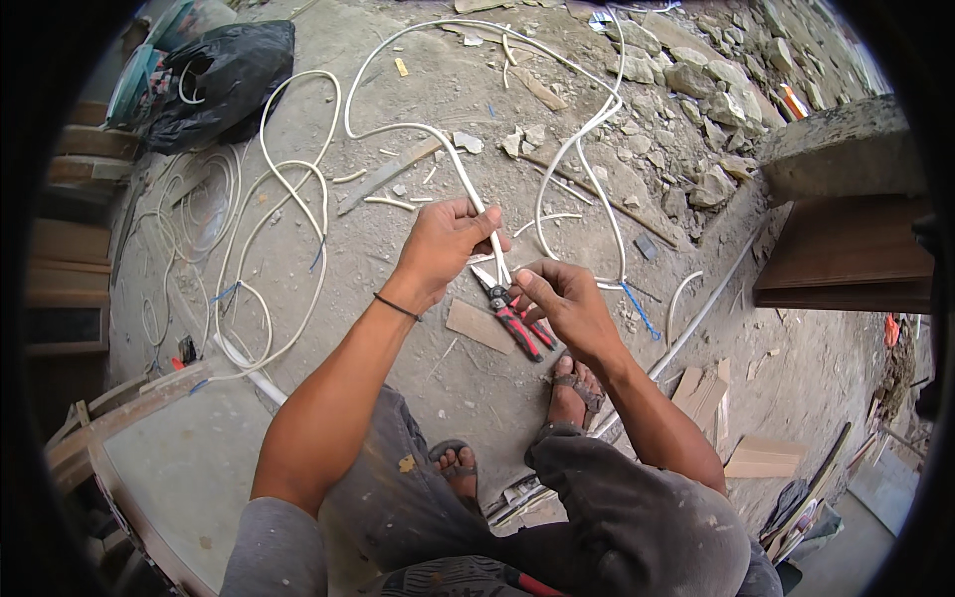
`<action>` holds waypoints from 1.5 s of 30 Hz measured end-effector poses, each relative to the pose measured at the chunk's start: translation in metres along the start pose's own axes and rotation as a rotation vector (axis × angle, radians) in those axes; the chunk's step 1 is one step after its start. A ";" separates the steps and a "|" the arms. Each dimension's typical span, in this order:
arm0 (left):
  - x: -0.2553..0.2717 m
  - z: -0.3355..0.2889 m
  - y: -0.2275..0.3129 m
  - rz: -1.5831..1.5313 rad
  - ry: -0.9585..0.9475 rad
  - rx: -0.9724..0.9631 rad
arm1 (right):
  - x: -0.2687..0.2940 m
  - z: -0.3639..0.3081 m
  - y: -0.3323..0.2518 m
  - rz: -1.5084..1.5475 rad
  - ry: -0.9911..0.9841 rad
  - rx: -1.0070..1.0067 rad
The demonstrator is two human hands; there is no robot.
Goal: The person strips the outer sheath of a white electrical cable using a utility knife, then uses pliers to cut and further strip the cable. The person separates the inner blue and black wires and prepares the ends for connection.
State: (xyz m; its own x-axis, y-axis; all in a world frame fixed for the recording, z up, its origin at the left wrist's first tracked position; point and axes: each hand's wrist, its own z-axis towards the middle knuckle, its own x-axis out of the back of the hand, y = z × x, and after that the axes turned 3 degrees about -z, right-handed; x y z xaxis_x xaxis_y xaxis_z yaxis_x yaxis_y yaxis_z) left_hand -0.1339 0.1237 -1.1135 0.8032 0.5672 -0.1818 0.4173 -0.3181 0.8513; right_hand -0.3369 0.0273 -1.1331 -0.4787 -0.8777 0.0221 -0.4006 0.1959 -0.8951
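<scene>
A white electrical cable [453, 159] runs across the ground in a wide loop and up into my hands. My left hand [453, 244] is closed round it near its end, thumb along the top. Just below, the cable's end seems split into thin strands. My right hand [562, 303] pinches at that end with thumb and forefinger; the bit between them is too small to make out fully, but it appears to be a strand of the cable. On the ground under my hands lie pliers [517, 323] with red and black handles, their jaws partly hidden by the cable end.
Coils of pale cable [239, 219] spread over the left ground. A black plastic bag [234, 75] sits at far left. Broken stones [696, 85] are heaped at far right, near a brown wooden panel [846, 249]. A long white pipe [711, 294] crosses beside my foot. Cardboard pieces [479, 326] lie about.
</scene>
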 end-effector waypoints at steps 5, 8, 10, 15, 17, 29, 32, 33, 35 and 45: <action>-0.005 -0.018 0.004 0.153 -0.021 -0.042 | -0.019 0.003 -0.041 -0.154 -0.115 0.023; -0.008 -0.050 0.011 0.769 0.040 -0.127 | -0.026 0.000 -0.039 -0.218 -0.002 0.066; -0.013 -0.077 0.008 0.259 -0.004 0.131 | -0.026 -0.005 -0.038 -0.314 -0.114 0.132; -0.004 -0.100 0.001 -0.021 -0.066 0.255 | -0.029 -0.014 -0.049 -0.330 -0.295 0.155; 0.004 -0.102 0.003 0.053 -0.125 0.242 | -0.026 -0.013 -0.054 -0.206 -0.412 -0.026; 0.025 -0.139 -0.001 0.637 -0.261 -0.076 | -0.034 -0.013 -0.056 -0.435 -0.598 0.203; 0.021 -0.145 -0.007 0.561 -0.280 -0.245 | -0.033 -0.026 -0.065 -0.421 -0.481 0.373; 0.018 -0.146 -0.010 0.639 -0.243 -0.294 | -0.035 -0.032 -0.068 -0.464 -0.442 0.368; 0.012 -0.147 -0.016 0.820 -0.196 -0.326 | -0.035 -0.040 -0.075 -0.438 -0.456 0.229; 0.018 -0.155 0.015 0.375 -0.563 -0.064 | -0.025 -0.060 -0.085 -0.264 -0.628 -0.071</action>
State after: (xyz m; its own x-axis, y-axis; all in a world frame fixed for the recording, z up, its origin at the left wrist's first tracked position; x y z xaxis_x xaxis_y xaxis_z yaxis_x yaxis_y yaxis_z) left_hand -0.1788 0.2473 -1.0275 0.9948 -0.0601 -0.0824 0.0554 -0.3608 0.9310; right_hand -0.3375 0.0589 -1.0310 0.1774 -0.9831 -0.0460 -0.5018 -0.0501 -0.8636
